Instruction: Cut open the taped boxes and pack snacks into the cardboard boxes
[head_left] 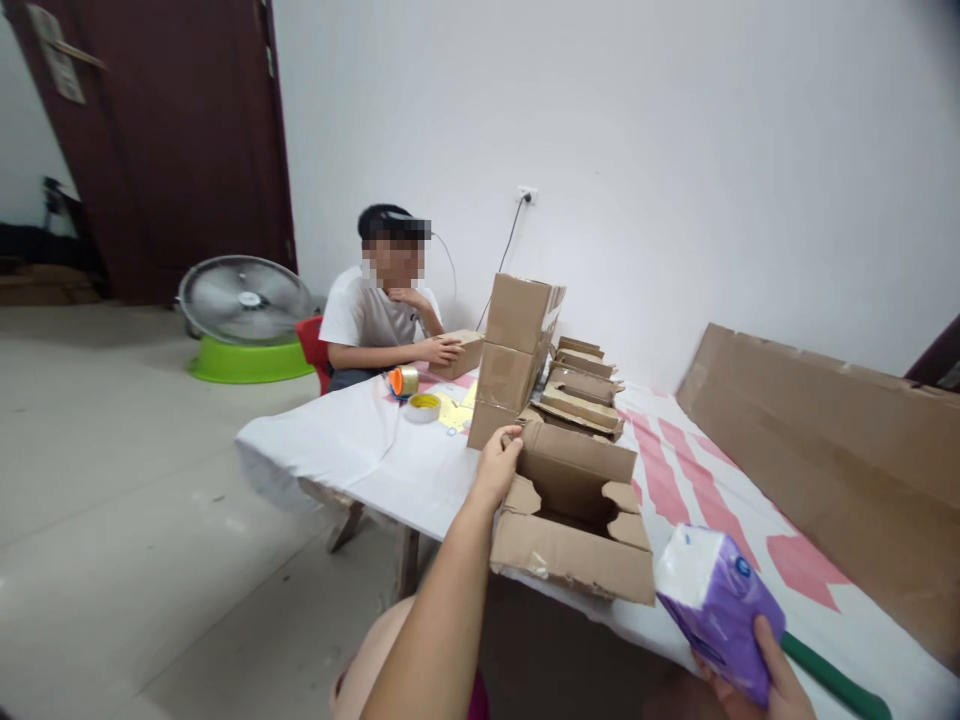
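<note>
L hand [497, 468] pinches open box [572, 560] at its far L corner, prob. to steady it on bench [439, 490]; R hand [784, 685] grips purple pack [739, 615] nr box.

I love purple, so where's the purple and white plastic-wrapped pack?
The purple pack is at the head view's lower right, in the person's right hand, just right of the open brown cardboard box.
</note>
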